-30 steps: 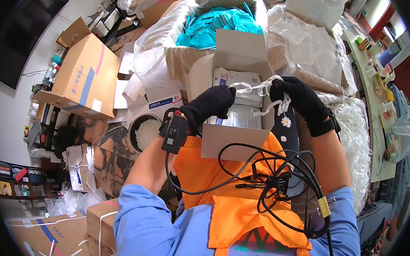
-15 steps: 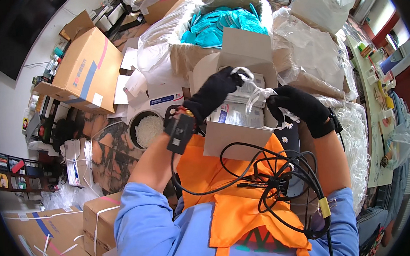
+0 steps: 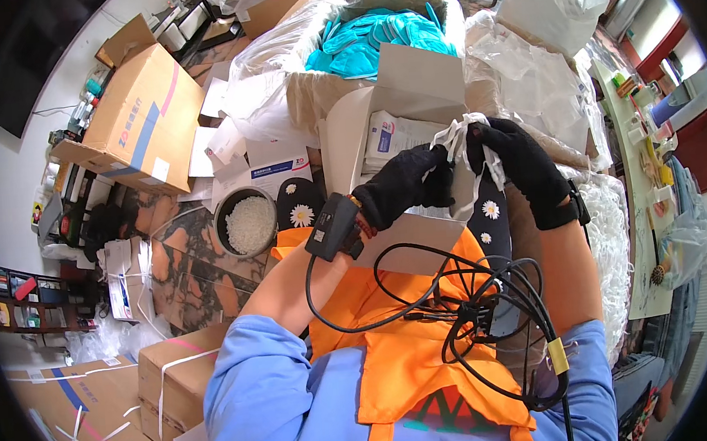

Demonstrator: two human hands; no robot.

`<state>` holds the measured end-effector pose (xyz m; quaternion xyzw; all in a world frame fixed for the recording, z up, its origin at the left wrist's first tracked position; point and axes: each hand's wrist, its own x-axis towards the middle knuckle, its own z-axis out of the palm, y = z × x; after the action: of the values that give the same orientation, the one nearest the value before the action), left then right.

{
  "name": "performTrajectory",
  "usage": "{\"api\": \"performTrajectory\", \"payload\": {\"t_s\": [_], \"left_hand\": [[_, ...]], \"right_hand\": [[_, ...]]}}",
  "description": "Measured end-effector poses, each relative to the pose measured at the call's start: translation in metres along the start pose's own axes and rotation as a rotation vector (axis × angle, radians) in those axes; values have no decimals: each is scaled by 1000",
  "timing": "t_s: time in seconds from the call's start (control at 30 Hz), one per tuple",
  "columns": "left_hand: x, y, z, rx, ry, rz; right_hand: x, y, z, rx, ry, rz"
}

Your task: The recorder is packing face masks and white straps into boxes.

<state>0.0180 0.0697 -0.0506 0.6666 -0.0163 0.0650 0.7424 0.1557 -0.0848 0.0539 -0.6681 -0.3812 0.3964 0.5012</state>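
in the head view, the small white carton (image 3: 402, 147) stands open on the person's lap with its flap up, flat white packets (image 3: 393, 136) already stacked inside, so the work looks partly done, while the crumpled white plastic wrap (image 3: 461, 135) is not yet clear of the hands. the left hand (image 3: 407, 186), in a black glove, is curled shut on the lower edge of that wrap just above the carton, wrist bent inward, a black scanner device (image 3: 333, 226) strapped on the forearm. the right hand (image 3: 522, 168), also gloved, comes in from the right with fingers (image 3: 487, 141) pinched on the wrap's upper part. a bowl of white pellets (image 3: 247, 224) sits near the left elbow, and teal gloves (image 3: 373, 35) fill the large lined box beyond.
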Motion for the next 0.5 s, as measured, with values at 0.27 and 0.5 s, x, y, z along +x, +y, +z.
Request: {"api": "performTrajectory", "payload": {"t_s": [0.27, 0.5], "left_hand": [[11, -4, -7, -277, 357, -112], [8, 17, 7, -651, 75, -297]], "right_hand": [[-1, -1, -2, 149, -133, 28], [0, -8, 4, 127, -150, -10]]}}
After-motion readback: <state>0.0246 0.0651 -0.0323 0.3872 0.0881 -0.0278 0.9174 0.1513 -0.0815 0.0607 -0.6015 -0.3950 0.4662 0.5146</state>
